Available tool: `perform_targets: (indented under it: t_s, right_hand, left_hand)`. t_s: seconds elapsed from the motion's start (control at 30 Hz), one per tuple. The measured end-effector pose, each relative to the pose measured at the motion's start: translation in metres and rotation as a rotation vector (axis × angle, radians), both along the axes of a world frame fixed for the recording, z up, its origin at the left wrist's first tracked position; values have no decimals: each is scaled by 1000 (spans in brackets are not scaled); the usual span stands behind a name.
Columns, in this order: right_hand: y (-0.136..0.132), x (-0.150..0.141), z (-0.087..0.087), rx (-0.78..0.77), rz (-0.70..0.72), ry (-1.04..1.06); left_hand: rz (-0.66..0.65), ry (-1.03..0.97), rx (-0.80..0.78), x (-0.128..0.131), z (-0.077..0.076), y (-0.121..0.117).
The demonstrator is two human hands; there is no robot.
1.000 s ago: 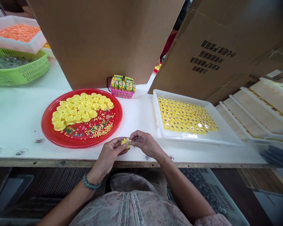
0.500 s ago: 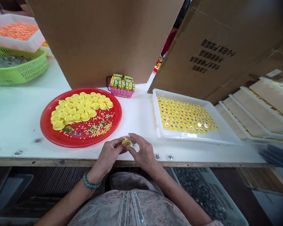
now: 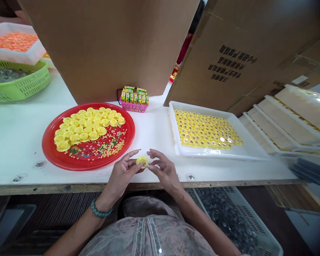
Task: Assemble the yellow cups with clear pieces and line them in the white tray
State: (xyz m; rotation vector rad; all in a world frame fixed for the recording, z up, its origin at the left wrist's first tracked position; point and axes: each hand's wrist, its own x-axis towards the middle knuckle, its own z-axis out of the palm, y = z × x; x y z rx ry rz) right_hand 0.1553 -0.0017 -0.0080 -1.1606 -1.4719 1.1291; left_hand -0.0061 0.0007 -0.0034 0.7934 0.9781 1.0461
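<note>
My left hand (image 3: 124, 173) pinches a small round yellow plastic piece (image 3: 142, 162) with a raised ring, between thumb and fingers, just above the table's front edge. Close on its right is my right hand (image 3: 162, 170), its index finger raised and its fingers apart. The right thumb tip reaches the rim of the piece; whether it presses on it I cannot tell. Left of my hands, a red tray (image 3: 53, 156) carries many similar yellow pieces (image 3: 82, 124) and small pale-yellow bits. To the right, a white tray (image 3: 252, 153) contains rows of yellow pieces with dark printed centres.
A pink basket (image 3: 134, 107) of small boxes stands behind, against a cardboard panel (image 3: 109, 46). Clear discs (image 3: 191, 177) lie along the table's front edge. White trays (image 3: 280, 121) are stacked at right. A green basket (image 3: 18, 87) sits at far left, below an orange-filled tray.
The yellow piece has turned so its ringed face shows. My right fingers have spread and drawn back from it. The whole view has shifted slightly.
</note>
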Motion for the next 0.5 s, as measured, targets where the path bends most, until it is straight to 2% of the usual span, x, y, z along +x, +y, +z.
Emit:
perform_targets:
  t_s: [0.1, 0.23, 0.37, 0.5]
  right_hand:
    - [7, 2, 6, -95, -1, 48]
    - [14, 1, 10, -63, -3, -145]
    - [15, 8, 9, -32, 7, -238]
    - [14, 15, -5, -78, -44, -247]
  left_hand:
    - [-69, 106, 14, 2, 3, 2]
    - [-67, 315, 12, 6, 4, 1]
    - [-101, 293, -49, 8, -4, 5]
    - [-159, 336, -44, 13, -16, 11]
